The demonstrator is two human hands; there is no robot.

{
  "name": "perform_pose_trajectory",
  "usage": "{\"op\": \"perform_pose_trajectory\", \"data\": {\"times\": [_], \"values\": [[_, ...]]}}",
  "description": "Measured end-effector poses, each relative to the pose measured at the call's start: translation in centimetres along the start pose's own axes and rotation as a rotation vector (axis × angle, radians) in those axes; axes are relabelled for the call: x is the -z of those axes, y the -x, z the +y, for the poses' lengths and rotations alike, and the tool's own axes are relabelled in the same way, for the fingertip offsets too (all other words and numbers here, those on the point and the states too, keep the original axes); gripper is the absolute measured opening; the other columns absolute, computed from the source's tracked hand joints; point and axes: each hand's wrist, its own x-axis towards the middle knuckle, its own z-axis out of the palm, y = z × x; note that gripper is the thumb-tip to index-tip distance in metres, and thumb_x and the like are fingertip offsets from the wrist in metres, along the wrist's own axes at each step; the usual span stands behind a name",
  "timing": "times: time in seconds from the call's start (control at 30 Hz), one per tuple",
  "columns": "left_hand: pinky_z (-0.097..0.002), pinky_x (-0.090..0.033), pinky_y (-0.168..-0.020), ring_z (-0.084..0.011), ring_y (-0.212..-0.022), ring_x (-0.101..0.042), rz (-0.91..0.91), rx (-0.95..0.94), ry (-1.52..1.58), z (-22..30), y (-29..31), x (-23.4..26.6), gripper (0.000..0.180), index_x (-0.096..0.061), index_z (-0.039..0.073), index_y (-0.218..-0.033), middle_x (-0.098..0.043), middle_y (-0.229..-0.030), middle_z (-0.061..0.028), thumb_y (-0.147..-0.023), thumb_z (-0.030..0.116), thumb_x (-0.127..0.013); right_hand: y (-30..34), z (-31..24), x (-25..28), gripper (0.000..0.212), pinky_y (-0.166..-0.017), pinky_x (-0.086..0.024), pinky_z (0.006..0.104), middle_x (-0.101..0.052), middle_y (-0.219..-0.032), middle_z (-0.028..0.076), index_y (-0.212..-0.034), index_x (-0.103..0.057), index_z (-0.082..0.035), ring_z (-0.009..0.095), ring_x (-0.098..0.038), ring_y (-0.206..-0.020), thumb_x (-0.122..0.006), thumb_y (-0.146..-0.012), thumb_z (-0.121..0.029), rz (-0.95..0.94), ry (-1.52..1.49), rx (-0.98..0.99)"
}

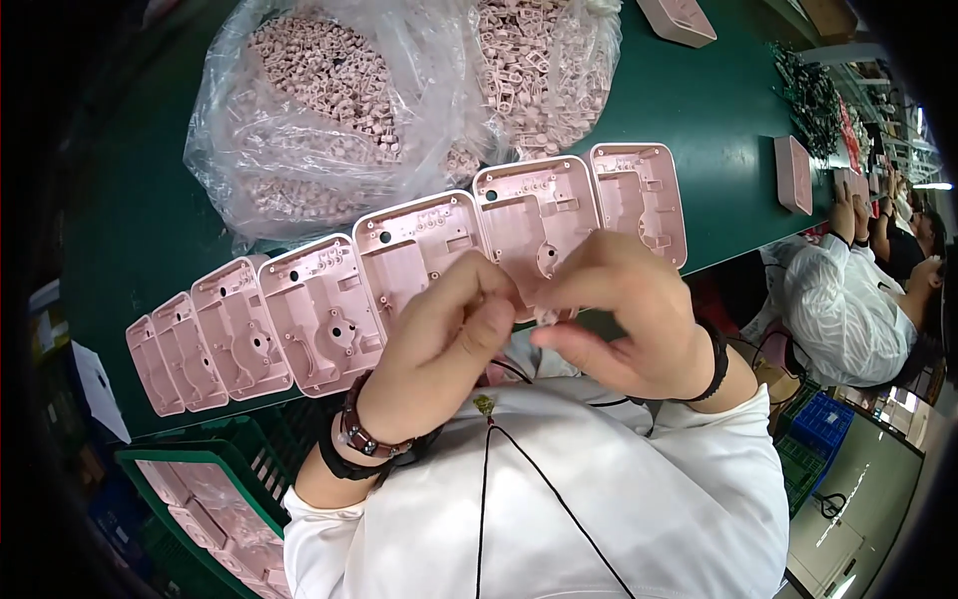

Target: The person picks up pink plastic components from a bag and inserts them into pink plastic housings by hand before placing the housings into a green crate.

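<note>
Right now my hands are hiding the most: the piece (545, 315) between them is showing only as a small pale-pink bit, and its shape is getting lost behind my fingertips. My right hand (624, 319) is pinching it between thumb and forefinger, out in front of my chest, by the table's near edge. My left hand (449, 324) is curling just beside it, thumb lying against the forefinger; whether it's gripping anything, I cannot tell.

Behind, seven pink shells (321, 314) are lining up along the near edge of the table (733, 105), open sides up, and my hands are blocking the lower parts of two of them. Past the row, two clear bags (220, 140) of small pink parts (329, 75) are bulging, the top of the picture cutting them off. One loose shell (793, 175) is sitting near the right end, by black parts (803, 95). Low on the left, my sleeve (324, 529) is covering some of a green crate (274, 464). Off right, a co-worker (848, 309) in white is sitting at the same table.
</note>
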Motion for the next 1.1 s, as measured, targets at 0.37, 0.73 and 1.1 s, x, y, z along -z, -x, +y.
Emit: {"op": "perform_pose_trajectory", "data": {"times": [0.37,0.73,1.1], "values": [[-0.0203,-0.039,-0.061,-0.0065,-0.068,-0.046,-0.233,0.136,0.188,-0.3,-1.8,1.5,0.022,-0.049,0.000,-0.094,-0.050,-0.077,-0.0005,-0.095,0.022,-0.044,-1.2,1.6,1.6,0.029,-0.049,-0.046,0.0280,-0.059,-0.082,0.011,-0.090,-0.059,-0.002,0.022,-0.057,-0.058,-0.073,-0.069,-0.017,-0.285,0.112,0.109],[-0.0225,-0.040,-0.061,-0.0101,-0.066,-0.048,-0.136,0.103,0.095,-0.6,-2.1,1.6,0.023,-0.053,-0.003,-0.100,-0.052,-0.076,-0.0030,-0.094,0.018,-0.046,-5.0,3.3,3.4,0.018,-0.044,-0.042,0.0261,-0.057,-0.073,0.009,-0.080,-0.060,0.001,0.018,-0.058,-0.061,-0.064,-0.067,-0.010,-0.455,0.240,0.497],[-0.0298,-0.046,-0.056,-0.0188,-0.064,-0.057,0.075,-0.088,-1.159,0.2,-2.4,0.6,0.037,-0.055,0.008,-0.113,-0.054,-0.080,-0.0037,-0.080,0.024,-0.062,-7.9,7.4,4.6,0.013,-0.063,-0.041,0.0285,-0.055,-0.083,0.003,-0.068,-0.059,-0.007,0.018,-0.053,-0.074,-0.062,-0.058,-0.015,-0.534,0.574,0.599]]}}
